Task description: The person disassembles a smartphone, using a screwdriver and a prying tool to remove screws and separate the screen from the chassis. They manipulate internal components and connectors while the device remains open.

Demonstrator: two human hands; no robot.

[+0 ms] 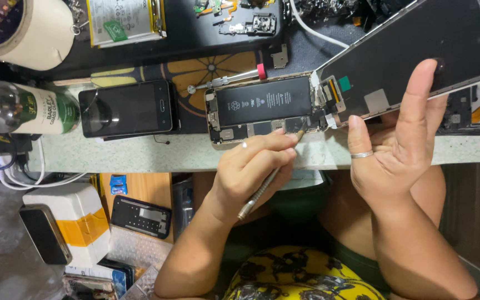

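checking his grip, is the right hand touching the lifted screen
Touching: the head view shows the right hand with a finger laid flat against the screen.

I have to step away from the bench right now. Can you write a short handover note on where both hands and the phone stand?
Left hand: grip on a thin metal tool, tip at the opened phone near its lower board.
Right hand: props the lifted screen panel open, thumb against its back.
Done: screen raised, battery exposed.
Left: flex cables at the hinge edge look attached; screen not separated.
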